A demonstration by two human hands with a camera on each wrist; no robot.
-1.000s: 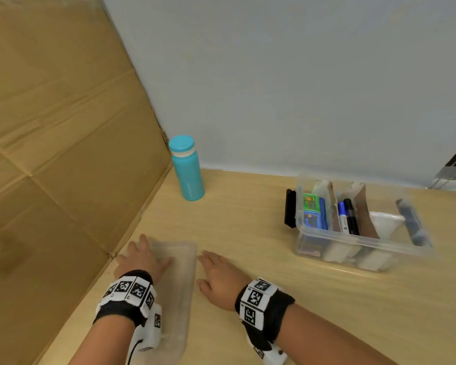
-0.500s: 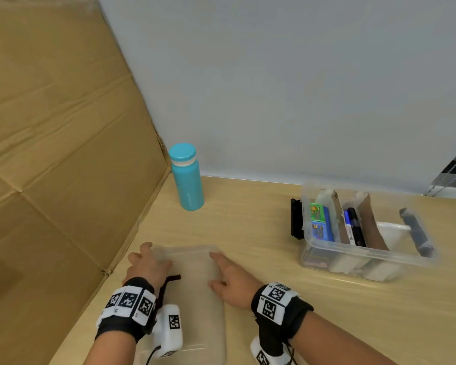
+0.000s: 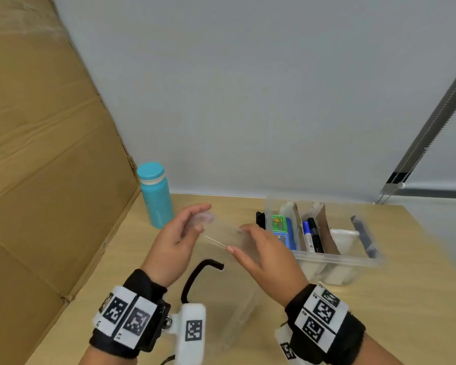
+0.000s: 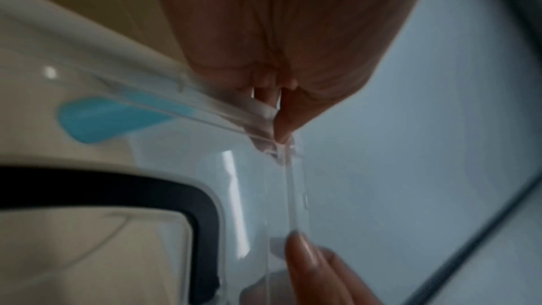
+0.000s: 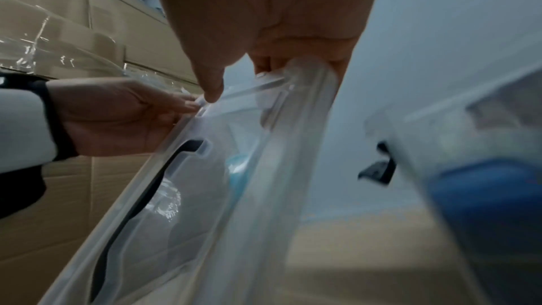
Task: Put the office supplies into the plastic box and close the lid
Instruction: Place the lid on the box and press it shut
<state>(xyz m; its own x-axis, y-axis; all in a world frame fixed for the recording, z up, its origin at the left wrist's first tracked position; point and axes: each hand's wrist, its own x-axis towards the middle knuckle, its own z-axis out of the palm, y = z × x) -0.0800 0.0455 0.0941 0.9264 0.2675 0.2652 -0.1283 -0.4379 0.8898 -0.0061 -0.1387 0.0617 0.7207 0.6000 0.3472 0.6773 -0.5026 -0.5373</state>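
Head view shows us on the closing step; our left hand (image 3: 175,242) and right hand (image 3: 265,255) pinch the clear plastic lid (image 3: 228,237) by its edges, raised left of the filled transparent plastic box (image 3: 334,260); next we must align it over the rim and press down.

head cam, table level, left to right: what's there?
Cardboard sheet → teal bottle → left hand → clear lid held between both hands → right hand → plastic box with supplies.
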